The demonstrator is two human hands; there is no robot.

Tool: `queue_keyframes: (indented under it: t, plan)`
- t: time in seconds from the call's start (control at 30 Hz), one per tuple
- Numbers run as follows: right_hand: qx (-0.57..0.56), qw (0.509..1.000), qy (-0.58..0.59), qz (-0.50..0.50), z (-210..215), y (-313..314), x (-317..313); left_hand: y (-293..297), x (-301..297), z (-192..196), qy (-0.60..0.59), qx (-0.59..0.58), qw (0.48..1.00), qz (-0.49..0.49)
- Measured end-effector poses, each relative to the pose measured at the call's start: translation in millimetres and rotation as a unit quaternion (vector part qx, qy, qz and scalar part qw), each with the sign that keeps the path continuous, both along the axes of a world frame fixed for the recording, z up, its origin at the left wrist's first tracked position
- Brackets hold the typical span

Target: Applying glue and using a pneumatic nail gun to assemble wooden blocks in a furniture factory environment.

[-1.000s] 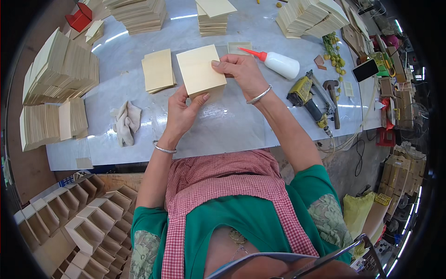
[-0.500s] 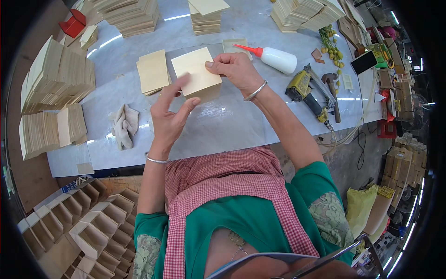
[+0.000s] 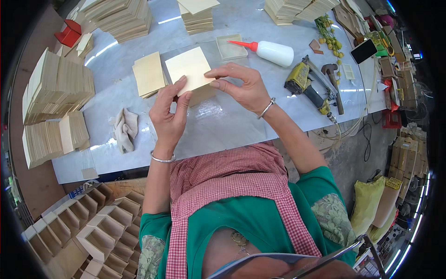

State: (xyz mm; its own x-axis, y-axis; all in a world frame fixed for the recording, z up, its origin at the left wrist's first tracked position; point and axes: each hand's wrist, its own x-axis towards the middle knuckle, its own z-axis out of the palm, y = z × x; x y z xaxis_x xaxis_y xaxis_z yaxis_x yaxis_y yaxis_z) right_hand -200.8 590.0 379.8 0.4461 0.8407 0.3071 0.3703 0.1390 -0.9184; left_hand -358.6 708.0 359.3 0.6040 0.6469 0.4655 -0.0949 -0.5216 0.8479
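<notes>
A square pale wooden panel (image 3: 188,66) is held above the table between both hands. My left hand (image 3: 168,111) pinches its near left corner, thumb below and fingers on top. At the right corner, my right hand (image 3: 244,88) grips it between thumb and fingers. Another pale wooden piece (image 3: 202,95) shows under the panel's near edge; how the two meet is hidden. Just left lies a small pile of similar panels (image 3: 148,76). Beyond my right hand are a shallow clear tray (image 3: 232,48) and a white squeeze bottle (image 3: 275,53) with a red nozzle.
Right on the table (image 3: 232,128) lie a yellow-and-black nail gun (image 3: 299,80) with a hose, a hammer (image 3: 332,86) and a phone (image 3: 364,51). A crumpled cloth (image 3: 124,130) and tall panel stacks (image 3: 60,86) stand left. Open wooden boxes (image 3: 100,232) fill the lower left.
My left hand has closed onto the panel's near left corner. My right hand has shifted lower along the right edge. The clear tray shows more fully. The whole view has shifted slightly.
</notes>
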Motion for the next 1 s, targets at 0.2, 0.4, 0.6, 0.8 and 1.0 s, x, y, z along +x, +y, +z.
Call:
queue_keyframes:
  t: [0.2, 0.4, 0.6, 0.8, 1.0]
  plan:
    - [0.041, 0.997, -0.055, -0.035, -8, 4, -3, -2, 1, 2, 0.008, 0.024, 1.0, 0.01]
    - [0.082, 0.991, -0.087, -0.066, -13, 4, -8, -2, -1, 4, 0.019, 0.026, 0.999, 0.006]
    - [0.075, 0.989, -0.108, -0.073, -16, 4, -7, 0, 1, 0, 0.029, 0.119, 0.992, 0.033]
    - [0.062, 0.988, -0.068, -0.122, -14, -1, -16, -2, 2, 1, 0.028, 0.124, 0.991, 0.031]
    - [0.064, 0.979, -0.102, -0.165, -18, -9, -21, -2, 1, 3, 0.034, 0.124, 0.991, 0.029]
